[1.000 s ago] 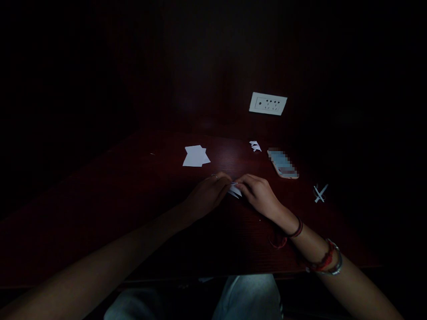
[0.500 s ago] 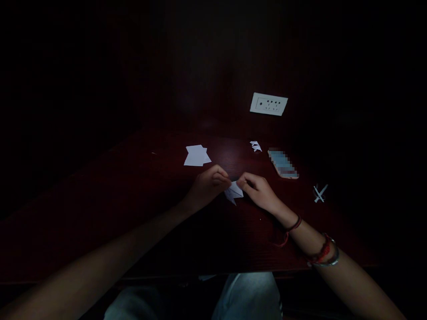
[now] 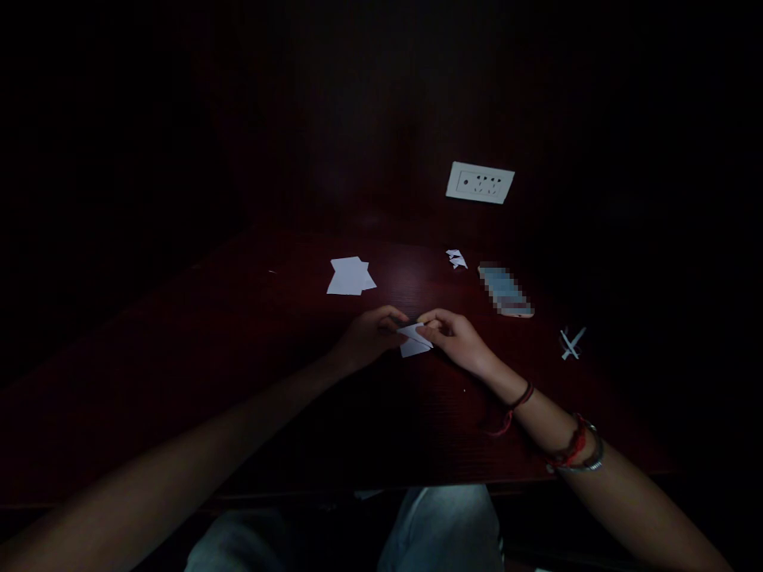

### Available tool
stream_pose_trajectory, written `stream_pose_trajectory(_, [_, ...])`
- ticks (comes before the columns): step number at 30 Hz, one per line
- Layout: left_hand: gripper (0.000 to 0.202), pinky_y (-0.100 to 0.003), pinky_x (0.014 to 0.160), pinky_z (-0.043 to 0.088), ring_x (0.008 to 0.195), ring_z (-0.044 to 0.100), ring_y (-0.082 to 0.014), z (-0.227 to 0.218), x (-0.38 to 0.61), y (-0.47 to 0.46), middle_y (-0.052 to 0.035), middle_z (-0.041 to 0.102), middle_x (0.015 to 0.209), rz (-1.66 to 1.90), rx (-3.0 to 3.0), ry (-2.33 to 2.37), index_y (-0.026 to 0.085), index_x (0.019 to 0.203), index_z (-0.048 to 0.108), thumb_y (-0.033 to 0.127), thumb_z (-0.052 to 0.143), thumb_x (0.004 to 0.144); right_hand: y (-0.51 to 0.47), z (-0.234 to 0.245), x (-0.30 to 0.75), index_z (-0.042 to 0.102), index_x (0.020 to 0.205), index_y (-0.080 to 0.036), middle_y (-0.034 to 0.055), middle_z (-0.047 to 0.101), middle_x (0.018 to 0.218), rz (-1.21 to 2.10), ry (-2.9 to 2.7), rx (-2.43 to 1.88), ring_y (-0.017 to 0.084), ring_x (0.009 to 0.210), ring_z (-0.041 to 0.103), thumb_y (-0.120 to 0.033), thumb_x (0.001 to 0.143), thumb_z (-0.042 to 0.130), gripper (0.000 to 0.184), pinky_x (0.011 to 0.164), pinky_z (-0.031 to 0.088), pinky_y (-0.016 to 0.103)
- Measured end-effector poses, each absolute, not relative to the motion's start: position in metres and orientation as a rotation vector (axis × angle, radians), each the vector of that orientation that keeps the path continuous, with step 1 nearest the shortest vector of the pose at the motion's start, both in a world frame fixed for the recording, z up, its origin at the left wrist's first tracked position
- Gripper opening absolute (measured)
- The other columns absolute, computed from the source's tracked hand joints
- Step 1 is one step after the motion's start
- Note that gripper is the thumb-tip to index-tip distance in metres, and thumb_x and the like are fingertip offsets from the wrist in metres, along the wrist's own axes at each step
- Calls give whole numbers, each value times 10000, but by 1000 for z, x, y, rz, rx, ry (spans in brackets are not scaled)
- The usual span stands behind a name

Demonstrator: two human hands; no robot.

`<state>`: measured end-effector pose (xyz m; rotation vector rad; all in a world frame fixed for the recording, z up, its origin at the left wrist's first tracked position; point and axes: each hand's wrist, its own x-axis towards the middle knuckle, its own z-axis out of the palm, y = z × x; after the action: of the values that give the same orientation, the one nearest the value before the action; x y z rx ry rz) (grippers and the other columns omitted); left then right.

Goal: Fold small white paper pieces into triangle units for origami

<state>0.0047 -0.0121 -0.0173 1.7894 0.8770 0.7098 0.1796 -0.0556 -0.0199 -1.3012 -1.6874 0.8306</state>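
A small folded piece of white paper is between my two hands, just above or on the dark red table. My left hand pinches its left edge, with the fingers curled. From the right, my right hand grips it between thumb and fingers. A diagonal fold line crosses the paper. Part of its upper edge is hidden behind my fingers.
White paper sheets lie overlapped beyond my left hand. Small folded paper pieces and a phone lie at the back right. Crossed white strips lie far right. A socket plate is on the wall behind the dark table.
The paper has turned between my hands: its pointed lower corner no longer shows, and a squarer flap faces me. My fingers have shifted their hold on both sides.
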Motion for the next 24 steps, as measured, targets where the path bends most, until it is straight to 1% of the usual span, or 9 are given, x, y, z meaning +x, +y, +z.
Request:
stream_pose_trajectory(2, [229, -222, 571, 422, 623, 543, -108, -17, 5, -13, 25, 568, 699, 722, 1826, 918, 179, 878, 534, 180, 586, 655, -55, -21, 180, 553, 843, -151, -18, 556, 618, 915, -1661, -1286, 88, 542, 492, -312, 699, 563, 216, 520, 376, 205])
stream_pose_trajectory(4, [202, -224, 583, 425, 647, 548, -112, -17, 5, -14, 16, 574, 718, 710, 1847, 912, 174, 855, 544, 180, 584, 657, -55, -23, 180, 561, 813, -147, -1, 580, 646, 919, -1652, -1325, 96, 562, 513, -297, 688, 574, 195, 536, 392, 214])
stream_pose_trajectory(9, [178, -234, 645, 435, 728, 566, -125, -17, 5, -14, -7, 596, 810, 624, 1830, 784, 160, 836, 557, 246, 587, 682, -58, -23, 178, 556, 728, -158, -8, 562, 626, 648, -1738, -1413, 87, 549, 490, -267, 716, 542, 111, 513, 370, 202])
stream_pose_trajectory(12, [150, -223, 614, 419, 692, 554, -118, -16, 4, -15, -3, 595, 757, 675, 1961, 852, 157, 792, 573, 289, 542, 730, -59, -21, 177, 554, 738, -157, -9, 556, 636, 656, -1803, -1361, 85, 566, 491, -266, 736, 526, 113, 525, 373, 199])
stream_pose_trajectory(16, [144, -203, 565, 383, 634, 530, -99, -8, 4, -23, 14, 591, 704, 707, 2150, 896, 164, 759, 589, 260, 482, 774, -61, -18, 176, 573, 793, -157, -10, 552, 655, 716, -1844, -1306, 89, 591, 498, -278, 737, 542, 137, 545, 378, 200])
stream_pose_trajectory(21, [196, -203, 582, 370, 637, 530, -93, -1, 6, -30, 16, 597, 706, 723, 2281, 907, 166, 759, 600, 234, 422, 808, -64, -12, 171, 578, 713, -154, -24, 518, 578, 530, -1875, -1413, 75, 524, 450, -246, 758, 517, 119, 495, 326, 190])
stream_pose_trajectory(24, [221, -211, 573, 367, 640, 535, -104, -2, 5, -29, 11, 603, 715, 687, 2316, 964, 166, 757, 603, 248, 405, 812, -64, -12, 172, 570, 703, -153, -29, 513, 576, 540, -1910, -1422, 71, 517, 442, -253, 753, 521, 121, 495, 323, 187])
